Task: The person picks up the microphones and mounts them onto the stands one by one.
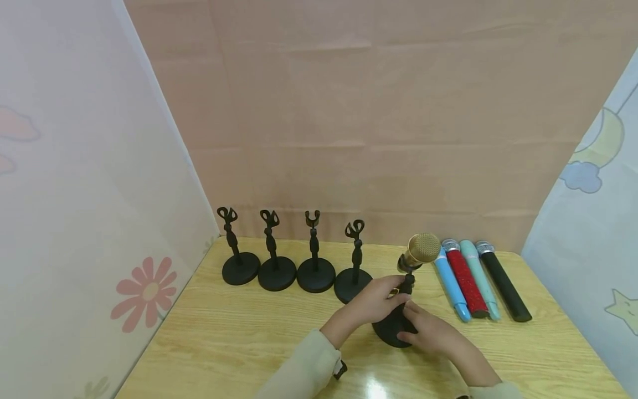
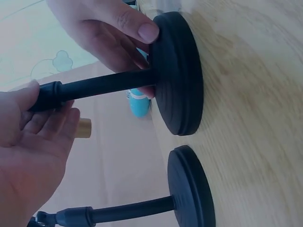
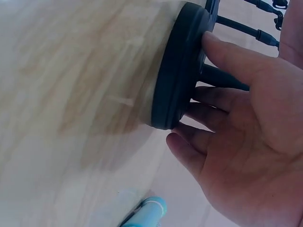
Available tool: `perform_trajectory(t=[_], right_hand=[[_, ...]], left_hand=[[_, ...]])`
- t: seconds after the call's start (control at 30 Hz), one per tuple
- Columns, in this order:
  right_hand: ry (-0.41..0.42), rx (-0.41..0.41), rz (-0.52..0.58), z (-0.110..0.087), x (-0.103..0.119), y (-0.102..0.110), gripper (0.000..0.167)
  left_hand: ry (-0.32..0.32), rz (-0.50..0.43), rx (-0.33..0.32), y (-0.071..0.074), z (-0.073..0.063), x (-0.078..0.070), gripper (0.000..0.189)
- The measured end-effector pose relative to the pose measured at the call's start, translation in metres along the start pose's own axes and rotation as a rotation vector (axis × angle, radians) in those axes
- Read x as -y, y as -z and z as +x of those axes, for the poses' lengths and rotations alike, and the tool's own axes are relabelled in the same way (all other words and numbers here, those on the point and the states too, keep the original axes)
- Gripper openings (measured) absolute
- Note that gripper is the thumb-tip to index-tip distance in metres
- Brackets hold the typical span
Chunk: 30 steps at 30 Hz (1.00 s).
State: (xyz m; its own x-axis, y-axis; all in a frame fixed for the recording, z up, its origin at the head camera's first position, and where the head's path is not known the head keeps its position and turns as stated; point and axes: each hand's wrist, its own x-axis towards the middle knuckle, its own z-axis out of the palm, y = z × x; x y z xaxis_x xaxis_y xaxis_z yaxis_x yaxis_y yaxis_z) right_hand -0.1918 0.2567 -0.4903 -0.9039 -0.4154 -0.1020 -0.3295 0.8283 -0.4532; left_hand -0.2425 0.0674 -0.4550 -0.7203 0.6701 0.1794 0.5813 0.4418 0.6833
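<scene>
A black desktop microphone stand [image 1: 391,331] with a round base carries a gold-headed microphone [image 1: 422,248] in its top clip. My left hand [image 1: 376,301] grips the collar on the upper part of its pole [image 2: 106,86]. Lower down, my right hand [image 1: 431,331] holds the round base [image 3: 177,66], its thumb on the upper face and its fingers around the edge. Whether the base sits flat on the table or just above it, I cannot tell. Close by on the left stands another black stand [image 1: 353,284] with a bare clip.
Three more black stands [image 1: 241,268] [image 1: 276,272] [image 1: 315,274] line the back left of the wooden table [image 1: 224,343]. To the right lie a blue microphone [image 1: 451,285], a red one [image 1: 466,280], a mint one [image 1: 479,277] and a black one [image 1: 504,282]. A small black piece [image 1: 340,369] shows beside the left sleeve.
</scene>
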Motion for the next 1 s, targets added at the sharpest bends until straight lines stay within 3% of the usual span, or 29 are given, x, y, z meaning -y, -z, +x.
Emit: perform_trajectory(t=[0.13,0.3,0.6,0.8,1.0], right_hand=[[-0.017,0.014,-0.020,0.000,0.004,0.002,0.071],[-0.040,0.018,-0.044,0.001,0.008,0.002,0.070],[-0.040,0.012,-0.048,0.003,0.006,0.005,0.067],[-0.049,0.008,-0.029,0.004,0.003,0.005,0.064],[-0.055,-0.010,-0.048,0.007,0.003,0.005,0.052]], left_hand=[[-0.039,-0.025,-0.048,-0.002,0.000,0.004,0.021],[-0.054,-0.037,-0.073,-0.002,-0.002,0.005,0.026],[-0.067,0.061,-0.118,-0.003,0.000,0.002,0.037],[-0.073,0.129,-0.199,-0.010,0.001,0.001,0.042],[-0.114,0.196,-0.324,-0.016,0.002,0.000,0.043]])
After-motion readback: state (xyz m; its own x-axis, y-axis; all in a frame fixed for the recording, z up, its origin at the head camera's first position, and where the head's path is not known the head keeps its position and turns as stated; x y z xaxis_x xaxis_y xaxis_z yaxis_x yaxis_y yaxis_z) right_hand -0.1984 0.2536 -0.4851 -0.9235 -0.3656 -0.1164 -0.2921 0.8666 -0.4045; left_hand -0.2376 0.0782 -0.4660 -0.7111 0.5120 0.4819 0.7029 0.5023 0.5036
